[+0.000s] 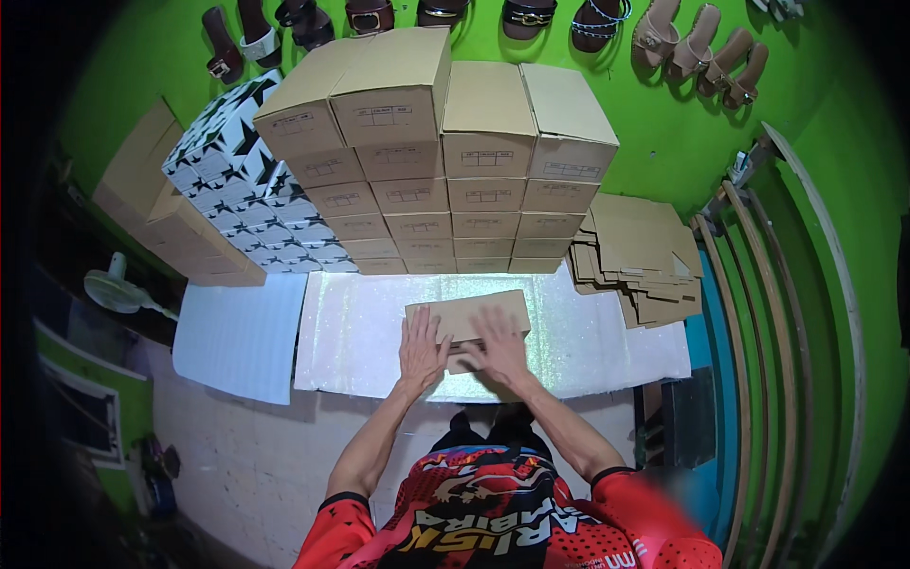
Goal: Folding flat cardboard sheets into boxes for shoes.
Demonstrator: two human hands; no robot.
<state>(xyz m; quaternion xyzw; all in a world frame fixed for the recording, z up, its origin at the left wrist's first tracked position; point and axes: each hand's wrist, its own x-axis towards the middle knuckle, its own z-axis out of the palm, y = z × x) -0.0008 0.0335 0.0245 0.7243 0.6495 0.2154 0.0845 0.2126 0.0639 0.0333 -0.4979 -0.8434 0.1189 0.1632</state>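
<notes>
A small brown cardboard box [457,309] lies on the table close in front of me, with a flap or folded edge at its near side. My left hand [423,349] rests on the left part of the box, fingers stretched out. My right hand [499,349] is over the box's right part, slightly blurred by motion, its fingers spread. Neither hand wraps around the box. Under it is a table covered in shiny whitish sheeting [351,332]. Part of the box's near edge is hidden by my hands.
Stacked brown boxes [408,199] stand behind, beside white star-patterned boxes [227,180]. Flat cardboard pieces [645,237] lie at the right, white foam sheeting [237,332] at the left. Sandals [597,24] hang on the green wall. A fan [118,284] stands far left; wooden rails [758,313] lean right.
</notes>
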